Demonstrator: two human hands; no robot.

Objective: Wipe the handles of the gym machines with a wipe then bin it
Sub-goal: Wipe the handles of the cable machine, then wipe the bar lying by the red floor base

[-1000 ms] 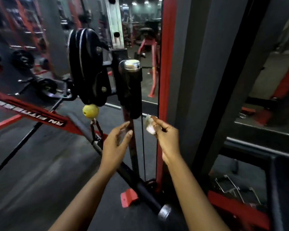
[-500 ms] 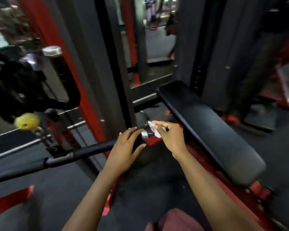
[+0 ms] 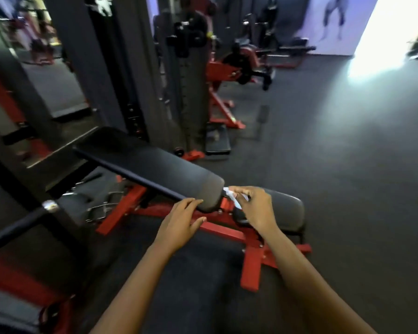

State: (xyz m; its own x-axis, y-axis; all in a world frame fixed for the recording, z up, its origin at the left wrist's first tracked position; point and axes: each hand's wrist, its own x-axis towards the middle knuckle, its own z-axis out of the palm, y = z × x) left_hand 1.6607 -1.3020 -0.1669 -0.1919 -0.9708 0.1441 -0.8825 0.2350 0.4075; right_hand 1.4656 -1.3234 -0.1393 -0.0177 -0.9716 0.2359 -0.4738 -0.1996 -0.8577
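Wipe (image 3: pixel 234 200): only the head view to go on. It's a small white crumpled scrap, pinched in the right hand (image 3: pixel 256 208), right at the near end of the backrest pad (image 3: pixel 155 169) and over the gap to the seat pad (image 3: pixel 286 208).
Right hand: thumb and fingertips pinch the wipe, above the red frame (image 3: pixel 227 230). Can't tell if the wipe actually touches the pad.
Left hand (image 3: pixel 181 220): holds nothing, fingers straight and a bit spread, at the pad's near edge just left of the right hand. Whether it touches the pad is honestly unclear.
Nearest handle: black bar (image 3: pixel 22 225) with a chrome end cap (image 3: pixel 50 205), off to the left of both hands. Its long axis runs from the near left up and right to the cap.
Closer hand: the left one, but the wipe is in the right. My guess is the right has to reach leftwards, or the wipe gets swapped over.
Further off: cable tower (image 3: pixel 191 92) far behind the pad, too blurry to pick out handles.
Counts: one wipe, two hands, two pads, one bar with one cap, no bin in view.
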